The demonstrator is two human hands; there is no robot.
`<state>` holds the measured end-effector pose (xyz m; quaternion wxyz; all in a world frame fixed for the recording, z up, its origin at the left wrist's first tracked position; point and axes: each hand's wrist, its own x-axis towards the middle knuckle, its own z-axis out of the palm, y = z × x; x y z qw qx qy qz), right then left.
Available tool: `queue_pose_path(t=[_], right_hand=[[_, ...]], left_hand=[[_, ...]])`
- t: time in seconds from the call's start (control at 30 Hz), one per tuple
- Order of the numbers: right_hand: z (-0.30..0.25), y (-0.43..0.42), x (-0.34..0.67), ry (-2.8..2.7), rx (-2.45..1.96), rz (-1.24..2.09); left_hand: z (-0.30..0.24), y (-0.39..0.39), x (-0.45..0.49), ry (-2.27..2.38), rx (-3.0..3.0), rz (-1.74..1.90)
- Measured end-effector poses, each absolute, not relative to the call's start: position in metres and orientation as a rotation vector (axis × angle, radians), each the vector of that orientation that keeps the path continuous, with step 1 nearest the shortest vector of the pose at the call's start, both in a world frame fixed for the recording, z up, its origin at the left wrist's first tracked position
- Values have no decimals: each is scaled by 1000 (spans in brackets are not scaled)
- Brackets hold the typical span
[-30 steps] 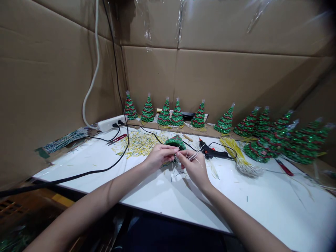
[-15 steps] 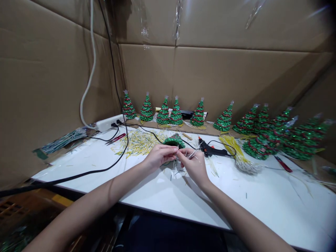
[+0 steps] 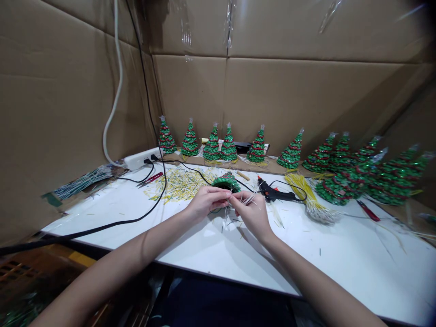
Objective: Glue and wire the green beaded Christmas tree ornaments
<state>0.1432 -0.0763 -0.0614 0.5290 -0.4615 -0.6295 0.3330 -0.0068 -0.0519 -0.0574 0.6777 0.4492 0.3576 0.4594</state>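
Note:
My left hand [image 3: 205, 202] and my right hand [image 3: 250, 212] meet fingertip to fingertip over the white table [image 3: 211, 245]. Both pinch a bunch of thin pale wires [image 3: 245, 199] that fan out to the right. Just behind my fingers lies a small green beaded tree [image 3: 226, 181] tipped on its side, its hollow base facing me. I cannot tell whether the wires run into it. Short wire offcuts lie on the table under my hands.
A row of finished green and red beaded trees [image 3: 257, 146] stands along the cardboard back wall, more piled at right [image 3: 354, 177]. A black glue gun [image 3: 274, 193], yellow wire bundle [image 3: 306, 197], yellow offcuts [image 3: 180, 184], red snips [image 3: 151, 179], a power strip [image 3: 139, 159] and black cable [image 3: 136, 220] lie about.
The view has tilted slightly, so the table's things sit a little higher in the picture. My hands keep the same pinch on the wires.

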Motion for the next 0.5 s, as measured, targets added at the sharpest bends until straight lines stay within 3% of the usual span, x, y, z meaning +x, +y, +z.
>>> queue_pose_path(t=[0.5], right_hand=[[-60,-77,143,-1445,-1079,835]], left_hand=[[-54,-52,-3,819,1227,1175]])
